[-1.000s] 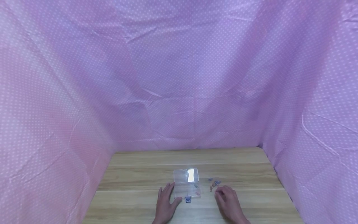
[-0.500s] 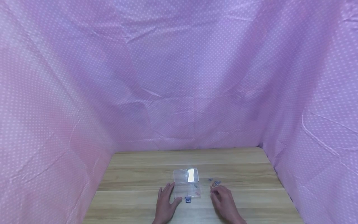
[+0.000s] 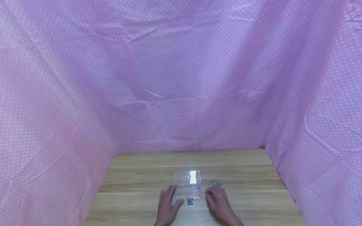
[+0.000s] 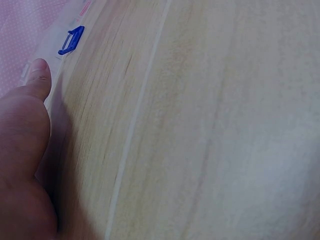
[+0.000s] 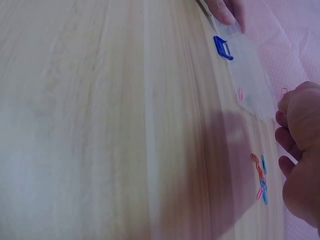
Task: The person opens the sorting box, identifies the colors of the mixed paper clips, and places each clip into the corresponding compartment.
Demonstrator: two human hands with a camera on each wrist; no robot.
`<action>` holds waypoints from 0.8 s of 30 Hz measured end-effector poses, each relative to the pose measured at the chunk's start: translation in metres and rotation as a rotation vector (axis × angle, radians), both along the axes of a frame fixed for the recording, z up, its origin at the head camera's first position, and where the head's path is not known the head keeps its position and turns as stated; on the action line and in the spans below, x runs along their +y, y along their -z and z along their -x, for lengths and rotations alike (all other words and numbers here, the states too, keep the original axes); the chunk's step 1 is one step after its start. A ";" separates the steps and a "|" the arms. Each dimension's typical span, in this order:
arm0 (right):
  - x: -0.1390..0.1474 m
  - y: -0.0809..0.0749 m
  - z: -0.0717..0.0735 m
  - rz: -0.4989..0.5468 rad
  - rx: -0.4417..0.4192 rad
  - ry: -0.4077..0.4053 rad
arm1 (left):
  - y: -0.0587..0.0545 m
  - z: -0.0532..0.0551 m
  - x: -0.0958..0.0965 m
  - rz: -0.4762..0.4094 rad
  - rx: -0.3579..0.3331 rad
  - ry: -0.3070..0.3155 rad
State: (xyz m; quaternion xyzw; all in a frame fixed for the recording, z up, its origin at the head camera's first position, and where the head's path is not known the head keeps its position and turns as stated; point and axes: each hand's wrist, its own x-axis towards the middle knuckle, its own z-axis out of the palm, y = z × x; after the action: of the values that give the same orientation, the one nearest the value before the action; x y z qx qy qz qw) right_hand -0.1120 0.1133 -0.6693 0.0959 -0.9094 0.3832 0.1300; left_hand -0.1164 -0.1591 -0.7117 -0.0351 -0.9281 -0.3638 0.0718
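Note:
A clear plastic box (image 3: 183,191) lies on the table with its lid (image 3: 182,177) swung back. Inside, at its right end, are a dark paper clip (image 3: 198,188) and a pink paper clip (image 5: 241,94). My left hand (image 3: 167,207) rests at the box's left side, fingers extended, thumb at the front edge beside the blue latch (image 4: 72,40). My right hand (image 3: 219,201) pinches another pink paper clip (image 5: 284,92) between thumb and index finger, just off the box's right end. Its other fingers are curled in.
Several loose paper clips, blue, orange and pink (image 5: 260,172), lie right of the box, partly behind my right hand in the head view. One blue paper clip (image 3: 212,181) lies slightly apart. Pink dotted cloth (image 3: 195,125) encloses the wooden table (image 3: 135,175) at the back and sides.
My right hand has moved left from the loose paper clips to the box's right end, with a pink paper clip in its fingertips. The left hand and box have stayed put.

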 end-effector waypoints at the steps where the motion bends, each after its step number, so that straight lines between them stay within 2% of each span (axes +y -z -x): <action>1: -0.002 -0.001 0.001 0.003 -0.005 -0.003 | 0.000 0.000 0.000 0.002 0.007 0.001; 4: -0.007 -0.002 0.003 0.000 -0.010 -0.007 | 0.000 0.000 0.000 -0.007 -0.002 0.002; 10: -0.017 -0.004 0.004 -0.033 0.037 -0.027 | 0.002 -0.001 -0.001 0.010 0.009 0.015; 19: -0.031 -0.009 0.010 -0.094 -0.002 -0.066 | 0.004 -0.001 -0.001 0.022 0.063 0.015; 24: -0.036 -0.010 0.013 -0.112 0.010 -0.063 | 0.003 -0.001 -0.001 0.013 0.059 0.013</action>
State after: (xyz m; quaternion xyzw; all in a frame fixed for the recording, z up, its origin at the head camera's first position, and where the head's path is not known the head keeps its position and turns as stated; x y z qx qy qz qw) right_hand -0.1245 0.0777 -0.6596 0.1336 -0.9254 0.3350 0.1166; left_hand -0.1157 -0.1602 -0.7148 -0.0524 -0.9277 -0.3569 0.0965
